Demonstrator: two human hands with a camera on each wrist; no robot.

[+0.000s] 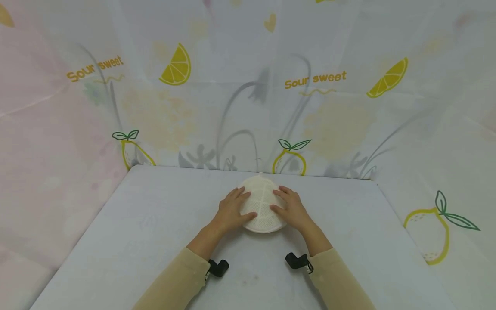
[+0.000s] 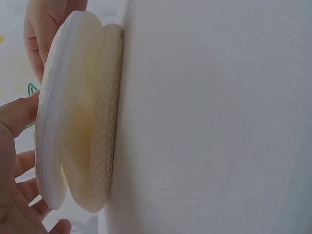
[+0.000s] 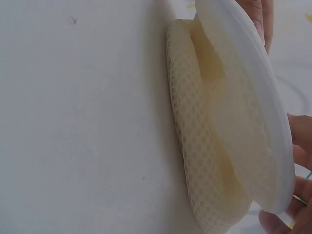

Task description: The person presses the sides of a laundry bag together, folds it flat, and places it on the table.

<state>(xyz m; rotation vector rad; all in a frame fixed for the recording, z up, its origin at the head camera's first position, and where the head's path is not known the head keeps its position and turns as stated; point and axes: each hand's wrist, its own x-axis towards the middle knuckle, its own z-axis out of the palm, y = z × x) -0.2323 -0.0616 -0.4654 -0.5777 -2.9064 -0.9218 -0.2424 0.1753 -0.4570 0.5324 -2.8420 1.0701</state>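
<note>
A cream-white mesh laundry bag (image 1: 263,199) with a rounded outline lies on the white table in front of me. Its white edge band (image 2: 48,126) forms the upper rim in the left wrist view. Below that, the honeycomb mesh side (image 3: 187,126) rests on the tabletop, with a gap between the layers. My left hand (image 1: 231,210) rests on the bag's left side, fingers spread and thumb on the mesh. On the right side my right hand (image 1: 291,210) touches it the same way. Both hands press from above; neither visibly curls round the bag.
The white table (image 1: 162,215) extends on both sides of the bag. A printed cloth (image 1: 240,107) with lemons and lettering hangs behind it and along the sides. Black wrist-worn devices (image 1: 219,268) sit at both cuffs.
</note>
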